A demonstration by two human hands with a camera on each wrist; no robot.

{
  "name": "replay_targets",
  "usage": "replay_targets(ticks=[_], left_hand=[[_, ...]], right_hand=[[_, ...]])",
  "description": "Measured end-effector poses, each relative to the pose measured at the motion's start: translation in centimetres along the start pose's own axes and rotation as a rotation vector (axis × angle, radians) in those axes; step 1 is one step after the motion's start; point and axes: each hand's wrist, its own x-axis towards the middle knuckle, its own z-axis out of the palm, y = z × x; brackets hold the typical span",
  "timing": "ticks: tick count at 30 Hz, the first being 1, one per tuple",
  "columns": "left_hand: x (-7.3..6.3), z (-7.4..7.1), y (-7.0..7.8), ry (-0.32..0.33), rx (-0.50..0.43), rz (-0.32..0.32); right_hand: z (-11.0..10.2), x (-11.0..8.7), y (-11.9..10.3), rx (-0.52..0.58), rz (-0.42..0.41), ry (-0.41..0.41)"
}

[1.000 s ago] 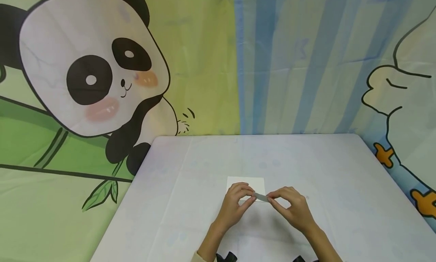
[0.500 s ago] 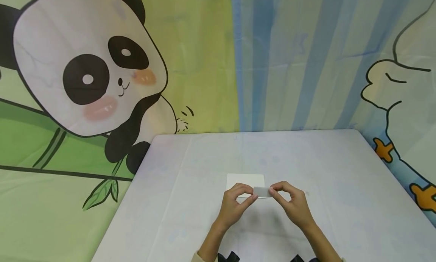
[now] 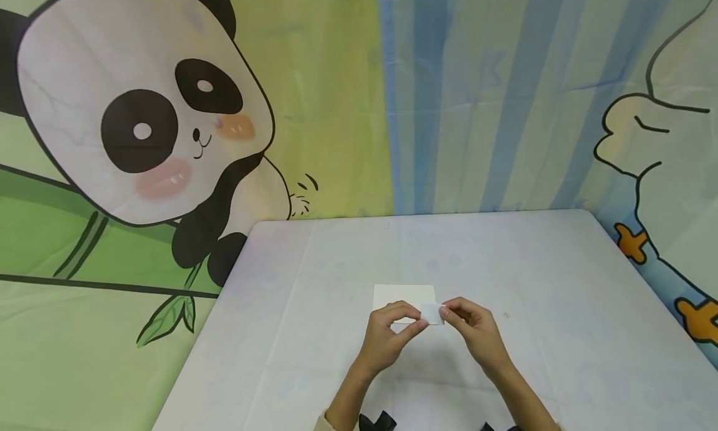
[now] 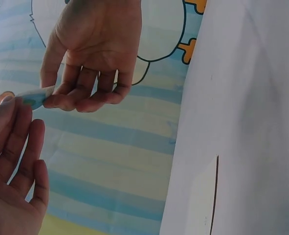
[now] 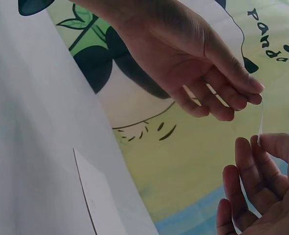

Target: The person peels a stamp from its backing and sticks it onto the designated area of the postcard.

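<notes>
Between my two hands, a small thin sheet (image 3: 432, 314) is held up, its pale face showing in the head view. My left hand (image 3: 389, 334) pinches its left edge between thumb and index finger. The right hand (image 3: 477, 337) pinches the opposite edge the same way. In the left wrist view the sheet (image 4: 35, 98) shows a blue-green patch; the right wrist view catches the sheet (image 5: 261, 117) almost edge-on. A white square card (image 3: 404, 292) lies flat on the table beyond the hands, its near part partly covered by the left hand and the sheet.
The table (image 3: 314, 263) has a white cover. Behind it hangs a printed curtain (image 3: 336, 107) with a panda and stripes. Black wrist gear (image 3: 378, 421) shows at the bottom edge.
The sheet has turned from a narrow grey sliver to a broader pale face. My right hand has come slightly left, nearer the left hand. Both hands keep hold of the sheet.
</notes>
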Motion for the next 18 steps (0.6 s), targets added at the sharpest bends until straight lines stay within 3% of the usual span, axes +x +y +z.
replay_targets(ticks=[3,10,18], left_hand=[[0.1,0.0,0.0,-0.005,0.003,0.016],[1.8,-1.2,3.1,-0.02,-0.013,0.064],[1.6,-1.5,3.4,-0.027,-0.019,0.042]], right_hand=[[0.2,0.0,0.1,0.004,0.043,-0.04],[1.1,0.2,0.1,0.03,0.102,-0.177],[2.0,-0.1,0.3,0.065,0.116,-0.209]])
